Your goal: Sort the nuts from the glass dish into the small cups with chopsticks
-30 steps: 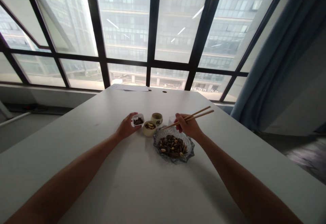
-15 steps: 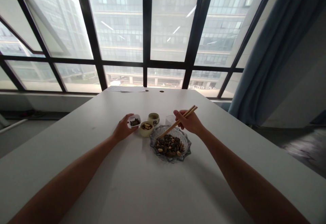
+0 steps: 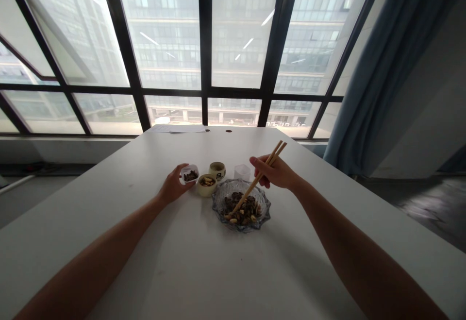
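My left hand [image 3: 174,184] is closed round a small clear plastic cup [image 3: 190,174] with dark seeds in it. In my right hand [image 3: 275,171] is a pair of wooden chopsticks [image 3: 265,171], slanting down to the left. Their tips touch the mix of dark seeds and pale nuts [image 3: 243,208] inside a scalloped glass bowl [image 3: 263,223]. Between my left hand and the bowl stands a cream ceramic cup [image 3: 207,191] with pale nuts in it. A second cream cup [image 3: 217,170], bearing a dark character, stands just behind.
Another clear plastic cup [image 3: 241,172] stands behind the glass bowl, close to my right hand. White paper [image 3: 182,128] lies at the far end of the white table [image 3: 204,271]. Beyond are large windows, with a blue curtain [image 3: 364,77] at the right.
The chopstick tips have moved down and toward me, from the far left of the bowl into the seed mix, and the chopsticks are steeper. My left hand keeps its plastic cup.
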{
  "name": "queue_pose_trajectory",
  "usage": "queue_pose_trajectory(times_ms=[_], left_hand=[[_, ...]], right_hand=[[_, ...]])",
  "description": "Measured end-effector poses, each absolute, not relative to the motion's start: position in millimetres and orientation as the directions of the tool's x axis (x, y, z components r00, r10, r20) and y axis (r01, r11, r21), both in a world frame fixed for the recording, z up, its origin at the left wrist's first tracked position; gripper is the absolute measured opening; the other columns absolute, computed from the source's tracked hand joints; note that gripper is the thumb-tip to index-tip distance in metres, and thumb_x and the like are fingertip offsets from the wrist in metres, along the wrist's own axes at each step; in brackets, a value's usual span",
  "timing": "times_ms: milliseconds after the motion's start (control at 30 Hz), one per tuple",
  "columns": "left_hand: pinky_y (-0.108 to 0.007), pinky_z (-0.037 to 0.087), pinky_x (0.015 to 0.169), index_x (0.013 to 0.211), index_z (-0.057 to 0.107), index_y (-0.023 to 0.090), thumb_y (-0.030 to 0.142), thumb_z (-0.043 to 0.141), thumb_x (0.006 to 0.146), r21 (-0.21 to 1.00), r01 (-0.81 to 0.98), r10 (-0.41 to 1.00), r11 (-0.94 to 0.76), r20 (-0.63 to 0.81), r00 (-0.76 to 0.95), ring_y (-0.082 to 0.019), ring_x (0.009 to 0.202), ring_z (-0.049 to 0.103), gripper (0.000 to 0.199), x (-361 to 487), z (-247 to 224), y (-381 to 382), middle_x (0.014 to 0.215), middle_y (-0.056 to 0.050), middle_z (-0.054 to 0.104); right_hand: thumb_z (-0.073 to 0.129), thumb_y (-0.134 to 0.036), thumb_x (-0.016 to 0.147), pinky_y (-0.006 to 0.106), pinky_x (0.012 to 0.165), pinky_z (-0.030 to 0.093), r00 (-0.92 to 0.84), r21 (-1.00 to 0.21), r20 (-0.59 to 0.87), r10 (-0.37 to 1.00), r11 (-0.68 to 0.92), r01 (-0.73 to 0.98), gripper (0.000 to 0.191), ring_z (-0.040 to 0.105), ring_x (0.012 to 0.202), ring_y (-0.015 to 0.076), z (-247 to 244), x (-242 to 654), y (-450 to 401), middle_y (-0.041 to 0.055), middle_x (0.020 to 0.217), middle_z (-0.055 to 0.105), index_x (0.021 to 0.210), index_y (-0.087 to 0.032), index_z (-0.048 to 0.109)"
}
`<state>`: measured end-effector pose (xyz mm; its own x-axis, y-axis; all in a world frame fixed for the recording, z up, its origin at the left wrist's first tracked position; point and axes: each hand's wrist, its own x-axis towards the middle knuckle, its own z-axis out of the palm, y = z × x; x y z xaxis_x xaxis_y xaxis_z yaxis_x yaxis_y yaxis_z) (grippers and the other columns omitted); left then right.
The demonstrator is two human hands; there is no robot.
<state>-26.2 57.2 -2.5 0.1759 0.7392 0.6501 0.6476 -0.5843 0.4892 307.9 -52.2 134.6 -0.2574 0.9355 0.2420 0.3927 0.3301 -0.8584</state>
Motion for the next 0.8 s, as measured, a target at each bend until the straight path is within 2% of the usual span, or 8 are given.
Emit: queue_pose_trajectory(times_ms=[167,333,500,567,667,733,800], left_hand=[[-0.038,0.059,0.081,0.125,0.053,0.021,0.044,0.074,0.071,0.497,0.644,0.744,-0.581,0.645,0.173,-0.024,0.096,0.069,0.062,-25.8,-1.8,56.7,0.120,-0.011,0.069],[-0.039,0.059,0.080,0.125,0.052,0.022,0.045,0.073,0.071,0.500,0.641,0.746,-0.582,0.642,0.176,-0.024,0.095,0.069,0.062,-26.0,-2.5,57.7,0.119,-0.011,0.069],[-0.038,0.059,0.079,0.125,0.052,0.022,0.044,0.073,0.071,0.500,0.642,0.747,-0.582,0.641,0.178,-0.024,0.094,0.069,0.062,-26.5,-4.0,58.9,0.118,-0.011,0.070],[-0.038,0.059,0.079,0.125,0.052,0.022,0.044,0.074,0.071,0.500,0.640,0.745,-0.584,0.643,0.178,-0.024,0.094,0.069,0.062,-26.7,-4.8,59.5,0.119,-0.011,0.069],[-0.038,0.059,0.079,0.125,0.053,0.021,0.044,0.074,0.071,0.499,0.639,0.744,-0.586,0.643,0.179,-0.024,0.094,0.069,0.062,-26.8,-5.4,60.1,0.119,-0.011,0.069],[-0.038,0.059,0.079,0.125,0.053,0.021,0.044,0.074,0.071,0.501,0.638,0.745,-0.584,0.642,0.178,-0.024,0.094,0.069,0.062,-26.9,-5.2,59.9,0.118,-0.011,0.069],[-0.038,0.059,0.078,0.125,0.053,0.021,0.044,0.074,0.071,0.507,0.637,0.749,-0.581,0.639,0.174,-0.024,0.093,0.069,0.063,-27.0,-4.7,59.5,0.116,-0.011,0.070]], right_hand=[[0.058,-0.073,0.080,0.018,0.029,0.033,-0.374,-0.816,0.086,0.923,0.281,0.506,0.063,0.046,0.028,0.0080,138.5,307.5,-57.2,0.0021,0.038,0.056,0.051,-0.017,0.056],[0.056,-0.070,0.083,0.019,0.034,0.040,-0.316,-0.785,0.258,0.913,0.389,0.482,0.057,0.053,0.033,0.0101,127.7,293.8,-53.8,0.0018,0.044,0.060,0.060,-0.017,0.058],[0.054,-0.074,0.082,0.019,0.031,0.035,-0.178,-0.792,0.357,0.917,0.398,0.462,0.062,0.047,0.030,0.0091,130.7,304.9,-48.9,0.0009,0.039,0.055,0.058,-0.017,0.058],[0.051,-0.076,0.082,0.019,0.029,0.030,-0.124,-0.813,0.338,0.933,0.356,0.460,0.065,0.041,0.026,0.0081,135.6,315.3,-47.8,0.0002,0.034,0.049,0.053,-0.018,0.056],[0.053,-0.075,0.080,0.020,0.027,0.025,-0.185,-0.817,0.217,0.959,0.282,0.504,0.066,0.037,0.024,0.0078,140.0,325.2,-47.6,-0.0001,0.030,0.045,0.048,-0.018,0.054],[0.055,-0.075,0.079,0.020,0.028,0.027,-0.239,-0.798,0.159,0.958,0.268,0.540,0.065,0.039,0.025,0.0079,139.1,324.1,-48.1,0.0005,0.032,0.048,0.048,-0.018,0.054],[0.054,-0.074,0.080,0.020,0.030,0.030,-0.247,-0.780,0.186,0.951,0.296,0.552,0.064,0.041,0.027,0.0079,135.7,317.9,-48.6,0.0007,0.034,0.050,0.049,-0.018,0.055]])
